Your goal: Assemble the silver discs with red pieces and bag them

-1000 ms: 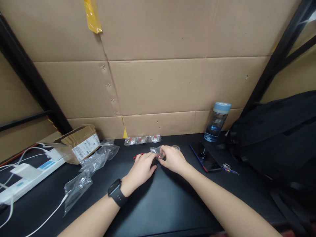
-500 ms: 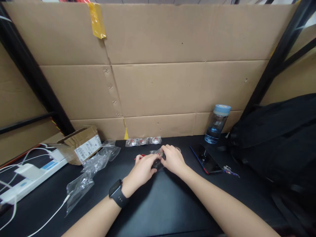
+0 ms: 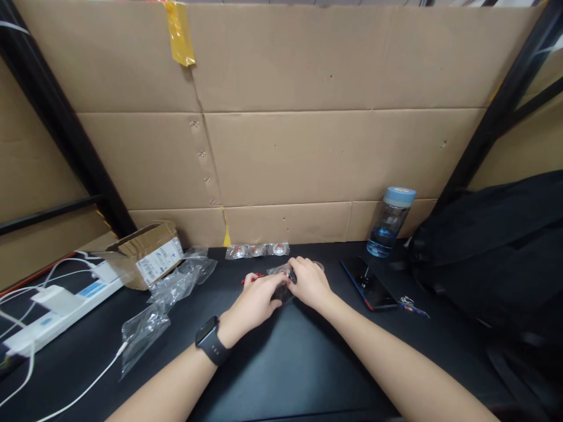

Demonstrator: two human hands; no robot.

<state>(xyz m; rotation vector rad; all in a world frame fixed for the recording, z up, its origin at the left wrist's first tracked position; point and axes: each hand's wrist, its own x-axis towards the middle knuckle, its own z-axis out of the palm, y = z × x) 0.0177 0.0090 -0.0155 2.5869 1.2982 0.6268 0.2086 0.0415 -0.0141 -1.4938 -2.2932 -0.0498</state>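
My left hand (image 3: pixel 258 298) and my right hand (image 3: pixel 309 283) meet over the middle of the black table (image 3: pixel 285 363). Between them is a small clear plastic packet (image 3: pixel 285 294), with the fingertips of both hands closed on it. Something dark and a bit of red show in the packet, but the fingers cover most of it. Beyond the left fingers a small red thing (image 3: pixel 259 275) pokes out, mostly hidden. Past the right fingertips the edge of a clear round item (image 3: pixel 320 266) shows. Farther back lies a row of clear packets (image 3: pixel 257 251) with round red-centred pieces.
To the left are crumpled plastic bags (image 3: pixel 173 290), an open cardboard box (image 3: pixel 153 258) and a white power strip (image 3: pixel 65 316) with cables. On the right lie a phone (image 3: pixel 367 284), a keyring (image 3: pixel 412 306), a water bottle (image 3: pixel 391 221) and a black backpack (image 3: pixel 492 246). Cardboard (image 3: pixel 281 158) walls the back.
The whole view has shifted slightly, so things sit a little farther right. Both hands keep nearly the same grip on the packet, with only small finger movement.
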